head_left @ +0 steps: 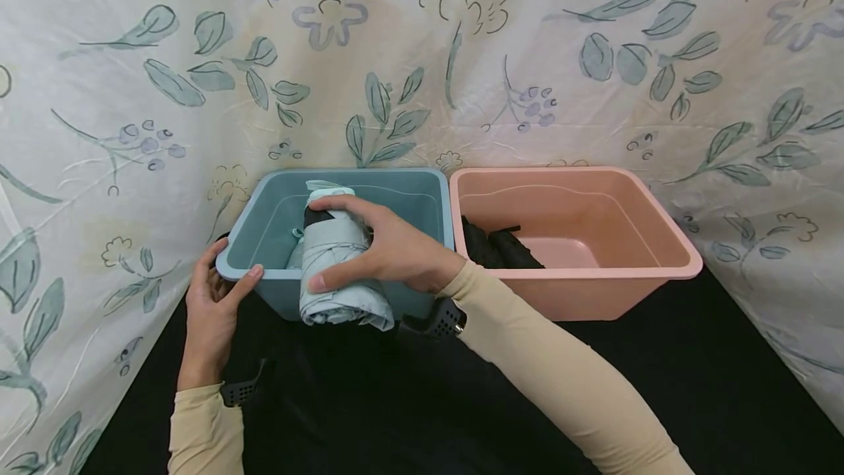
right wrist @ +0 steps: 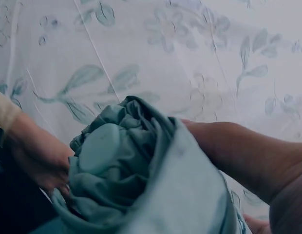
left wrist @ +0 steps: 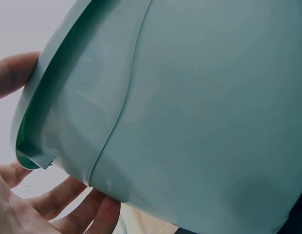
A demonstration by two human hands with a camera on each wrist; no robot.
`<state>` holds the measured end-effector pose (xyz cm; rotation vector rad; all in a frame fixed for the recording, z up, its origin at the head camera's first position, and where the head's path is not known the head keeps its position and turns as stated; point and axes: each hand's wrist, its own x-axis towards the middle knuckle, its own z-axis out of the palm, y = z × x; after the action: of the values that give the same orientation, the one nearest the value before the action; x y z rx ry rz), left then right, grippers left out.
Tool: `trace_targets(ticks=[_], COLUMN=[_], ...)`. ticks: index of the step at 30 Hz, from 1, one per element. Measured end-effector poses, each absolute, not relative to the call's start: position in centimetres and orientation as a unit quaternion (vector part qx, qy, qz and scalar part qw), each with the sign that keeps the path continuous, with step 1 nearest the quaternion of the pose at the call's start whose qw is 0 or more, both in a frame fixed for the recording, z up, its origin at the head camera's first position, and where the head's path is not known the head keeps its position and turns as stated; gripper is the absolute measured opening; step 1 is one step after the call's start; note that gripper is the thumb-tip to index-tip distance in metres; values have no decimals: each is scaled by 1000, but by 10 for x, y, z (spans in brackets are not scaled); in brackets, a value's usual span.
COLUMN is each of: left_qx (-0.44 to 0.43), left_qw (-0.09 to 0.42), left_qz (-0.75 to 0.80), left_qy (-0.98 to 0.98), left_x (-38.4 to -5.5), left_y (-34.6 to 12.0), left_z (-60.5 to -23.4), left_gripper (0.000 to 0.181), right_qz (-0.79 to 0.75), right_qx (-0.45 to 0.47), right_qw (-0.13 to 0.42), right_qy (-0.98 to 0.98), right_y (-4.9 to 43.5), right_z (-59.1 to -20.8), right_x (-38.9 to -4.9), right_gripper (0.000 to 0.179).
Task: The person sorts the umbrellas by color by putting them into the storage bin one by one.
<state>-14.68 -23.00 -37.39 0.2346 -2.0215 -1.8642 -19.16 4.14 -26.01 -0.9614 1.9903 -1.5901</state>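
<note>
A light blue folded umbrella [head_left: 335, 244], loosely rolled, is in my right hand [head_left: 402, 244], over the front of the blue bin [head_left: 422, 229]. My fingers lie across its far end and my thumb presses its near side; a black part shows near the fingertips. The right wrist view shows a round pale cap [right wrist: 100, 148] amid gathered fabric at one end. My left hand [head_left: 214, 314] grips the blue bin's front left corner, thumb at the rim and fingers around the outer wall. More light blue fabric [head_left: 294, 253] shows inside this bin, partly hidden behind the umbrella.
A pink bin [head_left: 580, 295] stands against the blue bin's right side, with black folded bundles [head_left: 504, 249] in its left part. Black cloth [head_left: 395, 402] covers the surface in front. A flower-patterned sheet [head_left: 501, 79] rises behind and at both sides.
</note>
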Motion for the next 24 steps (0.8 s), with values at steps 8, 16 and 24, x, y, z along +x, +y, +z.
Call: trace_targets(ticks=[8, 16, 24], left_qx=[87, 85, 83], left_qw=[185, 191, 196], left_qz=[-668, -665, -662], left_qy=[-715, -717, -719], left_x=[-147, -148, -147], left_y=[-230, -230, -230], left_z=[-374, -375, -374], left_gripper=[75, 75, 76], right_qz=[-599, -617, -626], right_qx=[-296, -245, -216], right_qw=[229, 252, 252], right_qy=[708, 704, 705], right_y=[25, 10, -5], right_z=[-254, -262, -274], right_x=[-229, -262, -286], right_gripper=[78, 80, 80])
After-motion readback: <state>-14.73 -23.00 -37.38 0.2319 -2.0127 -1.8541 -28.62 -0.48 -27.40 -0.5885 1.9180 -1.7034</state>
